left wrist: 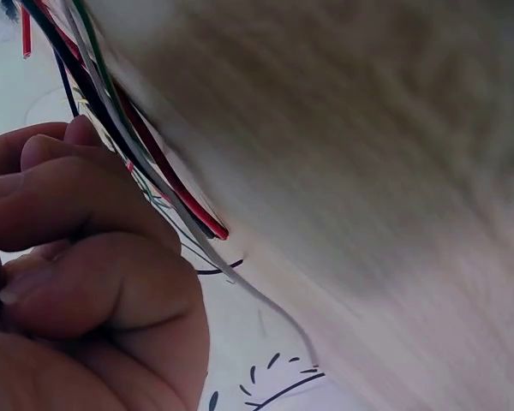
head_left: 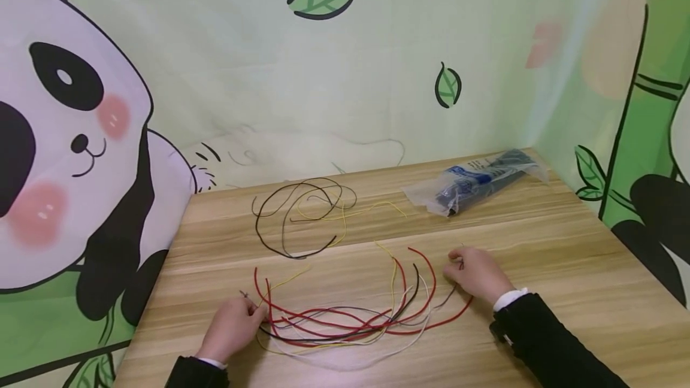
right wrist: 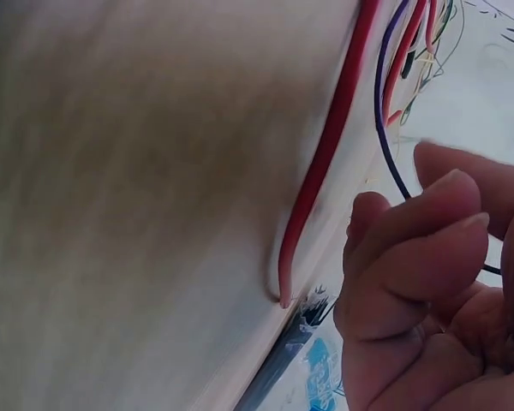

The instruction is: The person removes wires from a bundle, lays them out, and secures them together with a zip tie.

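Note:
A loose spread of wires lies along the front of the table: several red wires [head_left: 433, 271], a black wire [head_left: 415, 277], a white wire [head_left: 356, 369] and thin yellow ones. At the left end of the spread, my left hand [head_left: 232, 323] pinches a thin dark wire between thumb and fingers, a short end poking out past the fingertips. To the right of the spread, my right hand [head_left: 480, 274] pinches a thin purple wire [right wrist: 379, 103], which runs from the fingers back into the spread. A red wire [right wrist: 319, 163] ends on the table beside the right hand.
Behind the spread, loops of black wire [head_left: 256, 229] and yellow wire [head_left: 345, 220] lie on the wooden table [head_left: 215, 244]. A clear plastic bag [head_left: 474, 181] with dark contents rests at the back right. A printed panda cloth [head_left: 242, 76] hangs behind the table.

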Demonstrator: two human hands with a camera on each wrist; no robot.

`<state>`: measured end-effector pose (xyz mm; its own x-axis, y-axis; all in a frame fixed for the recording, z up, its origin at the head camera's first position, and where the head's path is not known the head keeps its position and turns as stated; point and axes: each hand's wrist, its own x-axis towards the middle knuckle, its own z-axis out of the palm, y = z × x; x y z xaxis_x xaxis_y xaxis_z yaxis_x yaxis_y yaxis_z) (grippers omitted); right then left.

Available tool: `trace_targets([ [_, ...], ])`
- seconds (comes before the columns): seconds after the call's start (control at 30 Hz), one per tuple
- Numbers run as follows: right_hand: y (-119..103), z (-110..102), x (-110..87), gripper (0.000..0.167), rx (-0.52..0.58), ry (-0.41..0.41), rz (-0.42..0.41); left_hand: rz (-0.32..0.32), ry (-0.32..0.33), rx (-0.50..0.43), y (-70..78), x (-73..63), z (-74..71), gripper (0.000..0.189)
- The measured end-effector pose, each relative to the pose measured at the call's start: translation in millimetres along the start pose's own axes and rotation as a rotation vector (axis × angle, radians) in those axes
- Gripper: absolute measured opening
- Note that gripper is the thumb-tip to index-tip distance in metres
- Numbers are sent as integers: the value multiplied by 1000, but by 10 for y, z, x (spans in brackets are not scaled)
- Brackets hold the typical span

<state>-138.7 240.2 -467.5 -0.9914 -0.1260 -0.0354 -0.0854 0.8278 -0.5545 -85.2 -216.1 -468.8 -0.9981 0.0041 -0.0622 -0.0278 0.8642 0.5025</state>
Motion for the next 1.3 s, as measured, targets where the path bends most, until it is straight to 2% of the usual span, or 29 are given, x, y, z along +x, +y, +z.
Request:
trace_targets([
  [0.27,85,-94,-44,52,71,-94,17,-16,-4,4,40,-10,-24,32],
  [0.5,283,-265,-101,53,211,-192,-16,-16,-2,6,46,-21,-30,35],
  [0.6,361,-373,-128,53,259,-261,-36,-13,-2,12,41,-22,-29,34],
  [0.77,444,-545,-185,58,252,-414,-118,-12,-2,19,43,-19,-31,34],
  [0.83,452,-592,-211,58,241,-447,-130,-10,-3,21,46,-20,-32,34],
  [0.93,435,-634,-235,55,230,-437,-126,-11,2,24,51,-19,-32,35],
  [1.1,361,-659,-231,44,198,-364,-114,-12,6,19,69,-18,-39,33],
  [1.2,289,-664,-198,44,197,-336,-98,-16,-4,13,74,-20,-53,31],
  [1.3,186,-671,-135,44,177,-309,-128,-27,-21,4,80,-20,-88,30],
])
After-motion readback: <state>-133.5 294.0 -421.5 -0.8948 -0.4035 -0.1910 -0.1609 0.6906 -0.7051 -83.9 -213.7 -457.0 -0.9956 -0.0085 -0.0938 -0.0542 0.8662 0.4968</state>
